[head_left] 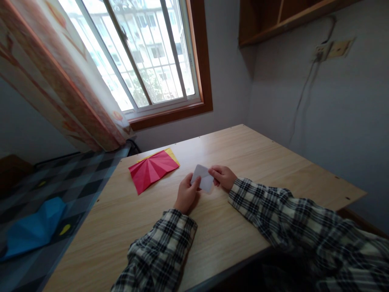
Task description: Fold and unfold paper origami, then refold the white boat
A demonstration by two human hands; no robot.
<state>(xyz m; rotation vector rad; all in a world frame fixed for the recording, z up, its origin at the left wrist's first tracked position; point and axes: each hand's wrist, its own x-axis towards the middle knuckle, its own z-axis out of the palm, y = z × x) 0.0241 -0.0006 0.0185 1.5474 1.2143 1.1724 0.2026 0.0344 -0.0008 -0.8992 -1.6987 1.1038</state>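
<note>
Head view shows a wooden worktop [249, 154]; at 10 o'clock from the hands lies a red pleated paper [152, 170] over a yellow sheet [172, 154]. At centre, the left hand [186, 195] and the right hand [224, 177] each pinch one side of a small folded white paper [203, 177]. It looks light, thin and easily creased, so hold it by the edges.

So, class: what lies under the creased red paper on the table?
A yellow sheet peeks out beyond the red paper at its far edge. The rest of it is covered.

No legible text or labels.
</note>
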